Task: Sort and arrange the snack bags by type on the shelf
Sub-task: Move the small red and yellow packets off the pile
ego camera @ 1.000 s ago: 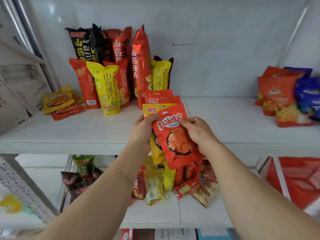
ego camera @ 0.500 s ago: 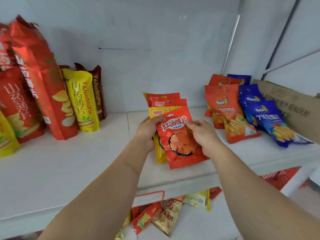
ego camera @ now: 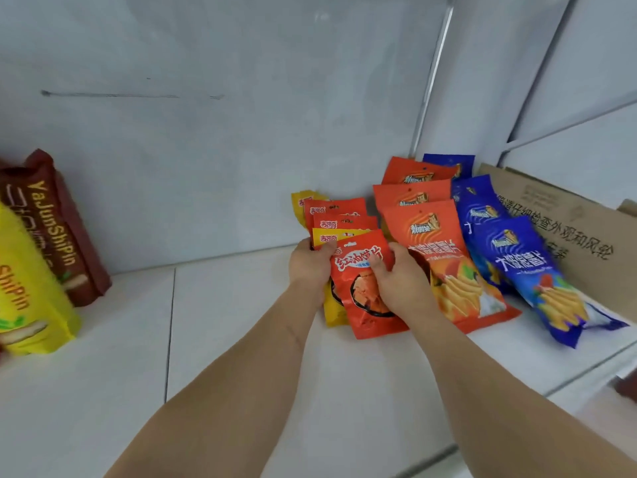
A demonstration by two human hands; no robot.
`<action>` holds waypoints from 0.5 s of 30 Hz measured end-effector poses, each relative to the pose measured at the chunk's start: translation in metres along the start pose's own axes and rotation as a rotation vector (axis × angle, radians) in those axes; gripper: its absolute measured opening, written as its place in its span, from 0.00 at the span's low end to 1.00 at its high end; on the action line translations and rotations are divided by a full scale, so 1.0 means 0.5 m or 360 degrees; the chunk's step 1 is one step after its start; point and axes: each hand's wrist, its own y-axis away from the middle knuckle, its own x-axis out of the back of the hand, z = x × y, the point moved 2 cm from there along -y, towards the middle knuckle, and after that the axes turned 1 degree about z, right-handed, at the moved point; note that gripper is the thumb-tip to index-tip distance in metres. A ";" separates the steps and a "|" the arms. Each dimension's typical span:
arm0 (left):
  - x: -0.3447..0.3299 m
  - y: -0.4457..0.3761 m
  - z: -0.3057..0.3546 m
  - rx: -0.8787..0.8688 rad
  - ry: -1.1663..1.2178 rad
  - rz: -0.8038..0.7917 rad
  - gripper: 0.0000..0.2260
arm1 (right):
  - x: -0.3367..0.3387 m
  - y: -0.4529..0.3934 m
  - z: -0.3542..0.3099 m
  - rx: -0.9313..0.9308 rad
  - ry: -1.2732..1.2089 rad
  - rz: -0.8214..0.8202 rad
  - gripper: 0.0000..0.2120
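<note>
A fan of small snack packets goes down on the shelf beside the orange bags.

The small packets (ego camera: pixel 365 288), red in front with yellow and red ones fanned behind, are held between both hands: the left hand (ego camera: pixel 310 267) grips their left edge, the right hand (ego camera: pixel 401 282) curls over the front packet's right side. Their long axis runs away from the person, tops toward the back wall, lower ends at or just above the shelf (ego camera: pixel 241 339); contact is unclear. Just right of the right hand, touching or nearly so, lie the orange bags (ego camera: pixel 427 236), then the blue bags (ego camera: pixel 510 257) and a cardboard box (ego camera: pixel 565 219). Well left of the left hand stand a yellow bag (ego camera: pixel 31 291) and a brown bag (ego camera: pixel 62 222). The packets probably settle into the gap left of the orange row.
</note>
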 end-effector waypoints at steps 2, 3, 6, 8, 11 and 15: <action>-0.007 -0.006 -0.001 -0.0005 -0.0119 0.0020 0.07 | 0.001 -0.012 0.005 0.0037 0.0060 0.0029 0.24; -0.006 -0.007 0.000 0.0009 -0.0138 0.0024 0.08 | 0.001 -0.015 0.003 0.0060 0.0114 0.0052 0.24; 0.014 0.001 0.013 0.0077 -0.0064 0.0076 0.26 | -0.005 -0.021 -0.005 0.0199 0.0308 0.0139 0.20; 0.039 0.017 0.023 0.0032 -0.0196 0.0217 0.32 | -0.009 -0.021 -0.011 0.0325 0.0397 0.0200 0.17; 0.086 0.060 0.035 -0.0177 -0.0652 0.0422 0.26 | -0.006 -0.018 -0.025 0.0386 0.0533 0.0277 0.18; 0.151 0.151 0.037 -0.0589 -0.1798 0.0610 0.18 | -0.005 0.020 -0.064 0.0667 0.0704 0.0284 0.17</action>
